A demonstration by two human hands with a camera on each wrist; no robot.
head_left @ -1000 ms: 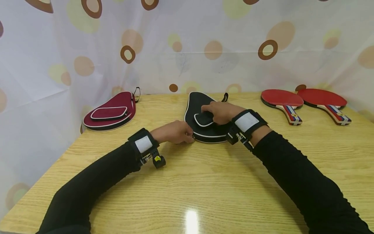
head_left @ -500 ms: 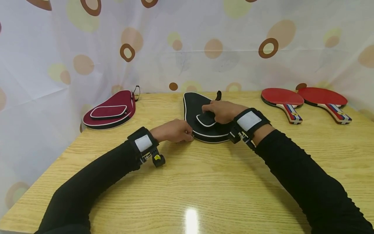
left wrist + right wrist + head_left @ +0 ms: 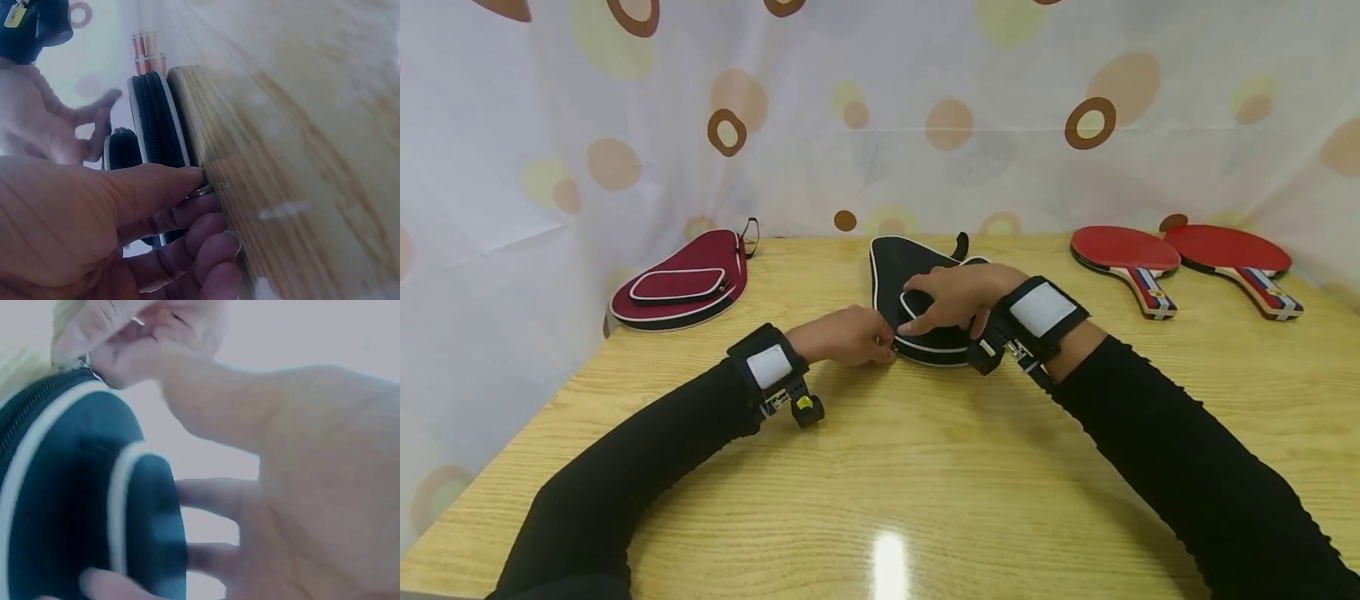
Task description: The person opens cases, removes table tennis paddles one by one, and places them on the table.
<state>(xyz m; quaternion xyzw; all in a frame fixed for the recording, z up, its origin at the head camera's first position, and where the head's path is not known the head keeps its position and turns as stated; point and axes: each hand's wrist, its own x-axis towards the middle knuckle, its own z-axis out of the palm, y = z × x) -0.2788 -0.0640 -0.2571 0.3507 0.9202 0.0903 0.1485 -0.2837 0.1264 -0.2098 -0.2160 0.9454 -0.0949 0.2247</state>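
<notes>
The black paddle-shaped bag with white piping lies flat at the table's middle back. At its lower left corner my left hand pinches the small metal zipper pull between thumb and fingers; the zipper teeth run along the bag's side. My right hand lies over the bag's raised front pocket, fingers spread and touching it, thumb toward the bag's near edge. In the right wrist view, the fingers reach behind and in front of the pocket without closing round it.
A maroon bag of the same shape lies at the back left. Two red paddles with striped handles lie at the back right. A patterned curtain hangs behind the wooden table.
The right hand has loosened from its hold on the pocket and spread its fingers over it. The bag has tilted slightly leftward at its top. The left hand has kept its place.
</notes>
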